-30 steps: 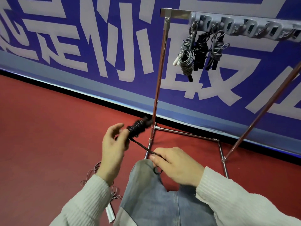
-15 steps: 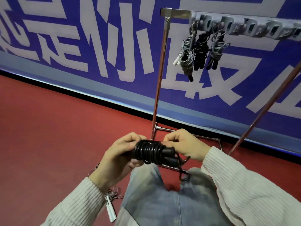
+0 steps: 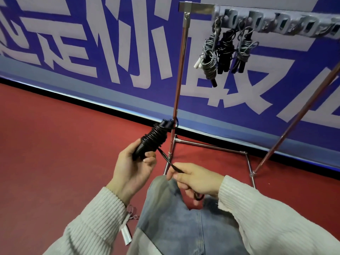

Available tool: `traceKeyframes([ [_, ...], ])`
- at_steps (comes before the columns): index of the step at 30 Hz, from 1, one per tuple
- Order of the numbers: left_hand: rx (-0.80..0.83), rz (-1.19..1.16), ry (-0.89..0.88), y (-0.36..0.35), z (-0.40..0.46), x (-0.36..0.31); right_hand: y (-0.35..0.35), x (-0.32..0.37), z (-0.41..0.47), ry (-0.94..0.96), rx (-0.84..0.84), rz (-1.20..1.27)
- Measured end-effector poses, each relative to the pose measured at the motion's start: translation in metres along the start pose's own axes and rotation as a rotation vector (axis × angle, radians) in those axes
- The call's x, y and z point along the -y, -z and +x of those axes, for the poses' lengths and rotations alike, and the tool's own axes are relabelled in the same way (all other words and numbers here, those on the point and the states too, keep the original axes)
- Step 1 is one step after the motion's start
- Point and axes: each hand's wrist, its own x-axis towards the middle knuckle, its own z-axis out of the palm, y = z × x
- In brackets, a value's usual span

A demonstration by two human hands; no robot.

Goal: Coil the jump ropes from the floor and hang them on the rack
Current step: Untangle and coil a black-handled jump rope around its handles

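My left hand (image 3: 131,166) grips the handles of a black jump rope (image 3: 153,138), its cord wound in tight turns around them and pointing up and to the right. A short doubled length of the cord runs down to my right hand (image 3: 196,179), which pinches it just above my knee. The metal rack (image 3: 179,74) stands in front of me, and three coiled ropes (image 3: 223,50) hang from hooks on its top bar.
Another rope with a pale handle (image 3: 126,234) lies on the red floor under my left sleeve. The rack's base bars (image 3: 209,147) and slanted right leg (image 3: 301,115) stand close ahead. A blue banner wall (image 3: 92,52) is behind. Several hooks (image 3: 287,27) to the right hold nothing.
Half a second ago both hands held the bundle together, level. Now my left hand has tilted it up and left, and my right hand has pulled the loose cord down and away.
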Motion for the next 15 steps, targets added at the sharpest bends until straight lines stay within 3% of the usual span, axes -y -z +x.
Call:
traceKeyframes([
  [3,-0.230,0.454,-0.266,0.011,0.012,0.014,-0.004,0.007,-0.002,0.068,-0.120,-0.422],
  [5,-0.317,0.933,-0.501,0.024,0.018,0.024,-0.008,0.016,-0.003,0.132,-0.190,-0.723],
  [7,-0.206,1.504,-0.708,0.035,0.018,0.032,-0.007,0.028,-0.007,0.189,-0.228,-1.007],
  [9,0.012,1.792,-0.814,0.039,0.010,0.039,0.008,0.042,-0.011,0.291,-0.228,-1.142],
  [11,0.158,1.742,-0.766,0.034,-0.001,0.034,0.034,0.051,-0.010,0.332,-0.146,-0.894],
  [15,0.387,1.231,-0.292,0.016,-0.019,0.017,0.055,0.031,0.001,0.340,0.020,-0.028],
])
